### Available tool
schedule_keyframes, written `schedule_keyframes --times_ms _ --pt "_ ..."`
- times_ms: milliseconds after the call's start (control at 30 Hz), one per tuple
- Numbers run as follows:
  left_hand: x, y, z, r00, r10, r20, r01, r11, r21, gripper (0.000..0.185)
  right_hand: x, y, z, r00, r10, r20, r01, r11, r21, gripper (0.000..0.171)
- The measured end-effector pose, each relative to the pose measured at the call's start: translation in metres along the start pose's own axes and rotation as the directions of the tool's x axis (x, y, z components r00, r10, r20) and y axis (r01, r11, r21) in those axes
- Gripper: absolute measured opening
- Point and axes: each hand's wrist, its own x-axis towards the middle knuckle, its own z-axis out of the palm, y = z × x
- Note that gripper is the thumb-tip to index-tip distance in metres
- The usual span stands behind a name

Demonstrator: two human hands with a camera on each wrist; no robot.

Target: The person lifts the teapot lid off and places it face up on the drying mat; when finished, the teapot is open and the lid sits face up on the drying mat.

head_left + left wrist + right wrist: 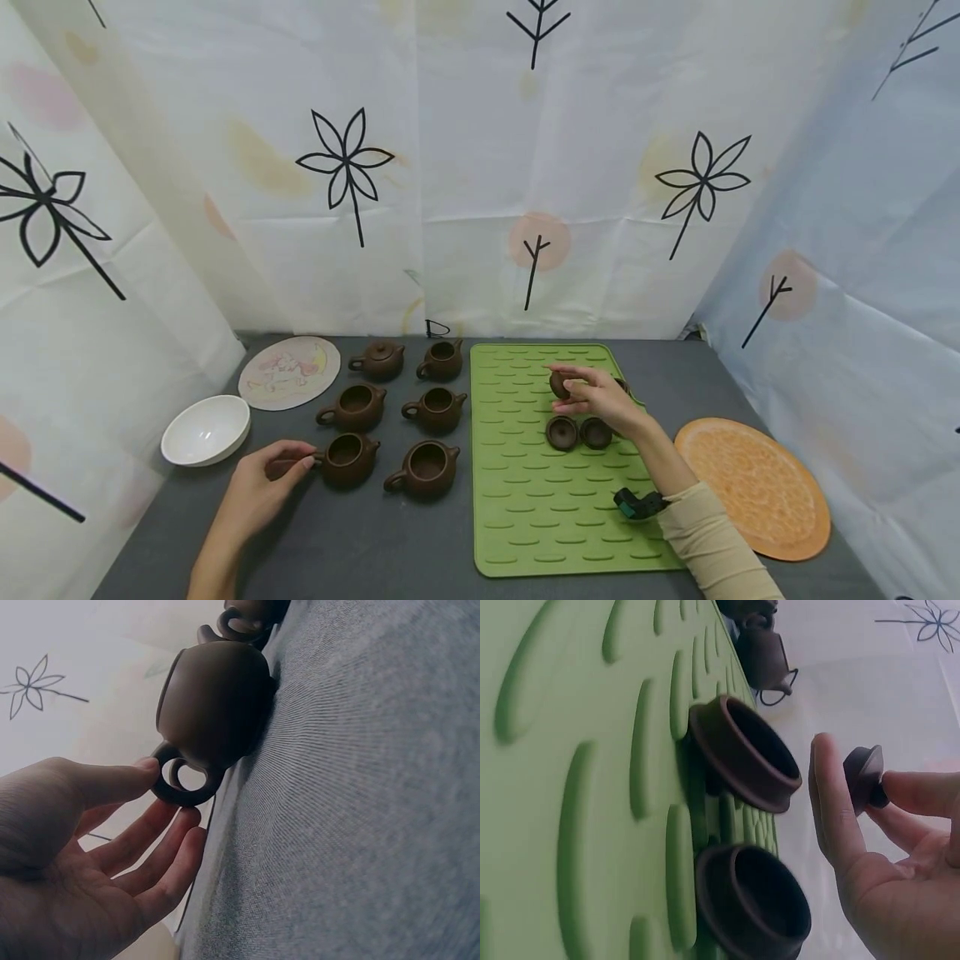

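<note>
My left hand (258,487) pinches the ring handle of a small brown teapot (347,463) at the front left of its group. In the left wrist view the thumb presses on top of the handle (187,799), the other fingers stretched beneath it; the pot has no lid on. Over the green mat (517,533), my right hand (603,402) holds a dark brown teapot lid (558,385) between thumb and fingers; the right wrist view shows the thumb at the knob of this lid (864,776). Below that hand, two lids (562,433) lie upside down on the mat. Another lid is partly hidden behind the hand.
Several more brown teapots stand in two columns; the back left teapot (377,360) wears its lid, the others show open tops. A white bowl (198,437) and a round patterned mat (262,383) are at the left, an orange round mat (757,492) at the right. Printed cloth walls the table.
</note>
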Motion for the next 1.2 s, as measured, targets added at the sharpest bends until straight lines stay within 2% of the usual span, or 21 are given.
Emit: schedule_keyframes --times_ms 233,500,767,1200 --pt "-0.001 -0.002 0.001 1.000 -0.009 -0.011 0.009 1.000 0.007 0.017 -0.001 0.008 -0.007 0.999 -0.037 -0.038 0.039 0.997 0.062 0.050" --pt "-0.002 -0.003 0.001 1.000 -0.002 -0.021 0.002 1.000 0.003 0.016 -0.002 0.014 -0.011 0.992 -0.002 -0.123 0.010 0.998 0.064 0.051" --pt "-0.001 -0.002 0.001 1.000 -0.002 -0.009 0.002 1.000 -0.002 0.017 -0.006 0.018 -0.014 0.995 -0.009 -0.101 0.014 0.998 0.053 0.055" --pt "0.000 -0.003 0.002 0.999 0.025 -0.026 -0.025 1.000 -0.008 0.017 -0.004 0.023 -0.019 0.991 0.058 -0.124 -0.044 0.993 0.109 0.052"
